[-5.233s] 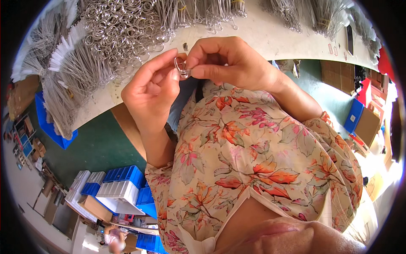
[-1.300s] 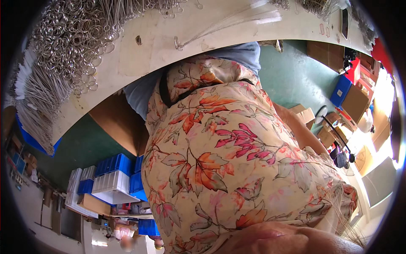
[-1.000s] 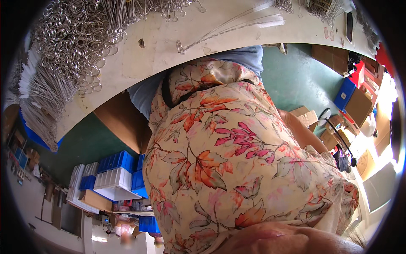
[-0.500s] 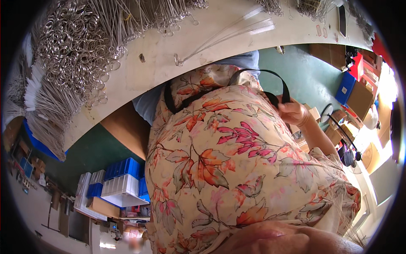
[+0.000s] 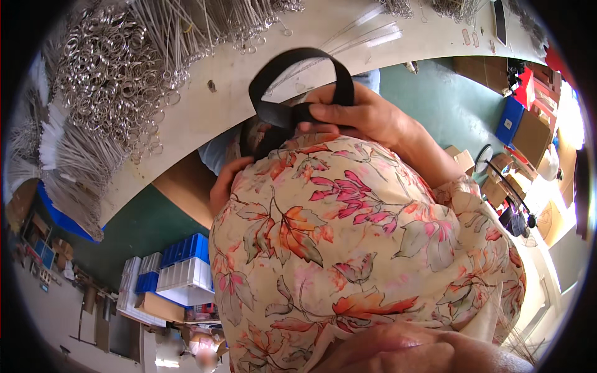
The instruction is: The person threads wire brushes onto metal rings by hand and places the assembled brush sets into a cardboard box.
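My right hand [image 5: 370, 117] is closed on a black strap [image 5: 300, 55], pinching it between thumb and fingers in front of my waist. Above the hand the strap bows up in a wide loop that overlaps the bench edge in the picture. Its other part runs down to the left, against my floral top [image 5: 348, 248]. My left hand [image 5: 225, 186] is at the left side of my waist, close to the strap's lower part. Only some of its fingers show beside the top, so what they hold, if anything, is hidden.
Across the pale workbench [image 5: 217, 112] lie heaped metal rings [image 5: 106, 74] and bundles of thin wire pieces [image 5: 74, 168] with whitish ends. Several loose wires [image 5: 354, 43] lie near the bench edge. Blue and white bins [image 5: 185, 273] stand at lower left, cardboard boxes [image 5: 532, 133] at right.
My right hand has moved left and inward from my right side, bringing the black strap up into a tall loop before my waist. My left hand has come into view at the left.
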Motion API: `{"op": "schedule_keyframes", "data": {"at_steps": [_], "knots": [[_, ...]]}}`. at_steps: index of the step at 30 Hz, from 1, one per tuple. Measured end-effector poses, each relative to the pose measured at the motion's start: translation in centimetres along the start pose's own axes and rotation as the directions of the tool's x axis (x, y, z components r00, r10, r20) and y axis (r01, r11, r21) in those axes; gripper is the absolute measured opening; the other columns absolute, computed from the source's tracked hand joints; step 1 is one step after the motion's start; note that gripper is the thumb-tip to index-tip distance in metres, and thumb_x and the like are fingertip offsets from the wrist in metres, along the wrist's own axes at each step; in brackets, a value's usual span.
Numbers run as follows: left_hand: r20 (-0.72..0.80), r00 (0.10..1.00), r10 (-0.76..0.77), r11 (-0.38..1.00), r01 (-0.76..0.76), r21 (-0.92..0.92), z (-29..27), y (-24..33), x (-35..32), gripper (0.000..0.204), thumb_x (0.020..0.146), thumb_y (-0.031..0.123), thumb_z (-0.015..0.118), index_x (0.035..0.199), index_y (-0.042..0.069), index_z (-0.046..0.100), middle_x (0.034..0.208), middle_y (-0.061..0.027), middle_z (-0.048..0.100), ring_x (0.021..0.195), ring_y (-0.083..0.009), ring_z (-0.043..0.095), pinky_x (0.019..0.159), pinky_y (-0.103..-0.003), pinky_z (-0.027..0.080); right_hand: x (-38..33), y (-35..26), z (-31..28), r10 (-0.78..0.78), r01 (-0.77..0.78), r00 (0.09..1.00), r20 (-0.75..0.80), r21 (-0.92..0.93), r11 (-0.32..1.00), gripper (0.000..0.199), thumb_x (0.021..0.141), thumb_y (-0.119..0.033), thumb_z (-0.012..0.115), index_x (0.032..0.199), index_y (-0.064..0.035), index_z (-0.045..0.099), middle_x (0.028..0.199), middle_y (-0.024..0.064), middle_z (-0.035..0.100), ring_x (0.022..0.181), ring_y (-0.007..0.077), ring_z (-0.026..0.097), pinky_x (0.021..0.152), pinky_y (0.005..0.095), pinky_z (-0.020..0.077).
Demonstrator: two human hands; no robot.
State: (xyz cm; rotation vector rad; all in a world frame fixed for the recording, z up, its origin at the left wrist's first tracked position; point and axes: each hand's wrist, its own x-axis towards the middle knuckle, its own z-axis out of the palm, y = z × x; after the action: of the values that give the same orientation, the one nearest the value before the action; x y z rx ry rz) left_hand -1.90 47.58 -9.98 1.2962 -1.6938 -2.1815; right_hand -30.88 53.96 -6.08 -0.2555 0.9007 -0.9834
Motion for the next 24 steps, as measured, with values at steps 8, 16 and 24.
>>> {"op": "schedule_keyframes", "data": {"at_steps": [8,16,24], "knots": [[0.015,0.986,-0.164,0.982,0.164,-0.092,0.1,1.4,1.3,0.04,0.074,0.005,0.067,0.112,0.002,0.055,0.102,-0.0044,0.056,0.085,-0.0089,0.052,0.077,-0.023,0.042,4.3,0.8,2.0,0.081,-0.054,0.978,0.192,-0.142,0.988,0.02,0.088,-0.019,0.056,0.084,0.0003,0.06,0.071,0.001,0.056,0.067,0.0034,0.05,0.056,0.0182,0.04],[-0.191,0.975,-0.11,0.99,0.125,0.066,-2.8,3.8,-3.3,0.035,0.071,-0.004,0.066,0.104,0.0,0.055,0.094,-0.0033,0.059,0.082,-0.0078,0.054,0.073,-0.021,0.044,4.8,1.1,2.9,0.205,-0.147,0.966,0.159,-0.313,0.938,0.018,0.086,-0.018,0.056,0.083,-0.0013,0.06,0.071,-0.0017,0.056,0.065,0.0046,0.05,0.059,0.0199,0.0399],[-0.134,0.972,-0.192,0.981,0.188,-0.044,-3.6,9.8,-4.7,0.042,0.068,-0.006,0.067,0.107,-0.003,0.053,0.089,-0.0046,0.058,0.081,-0.01,0.056,0.072,-0.024,0.046,3.2,0.6,3.1,0.143,-0.119,0.986,0.084,-0.244,0.962,0.016,0.082,-0.015,0.055,0.086,-0.0015,0.062,0.073,0.0002,0.055,0.068,0.0067,0.05,0.062,0.0219,0.0389]]}}
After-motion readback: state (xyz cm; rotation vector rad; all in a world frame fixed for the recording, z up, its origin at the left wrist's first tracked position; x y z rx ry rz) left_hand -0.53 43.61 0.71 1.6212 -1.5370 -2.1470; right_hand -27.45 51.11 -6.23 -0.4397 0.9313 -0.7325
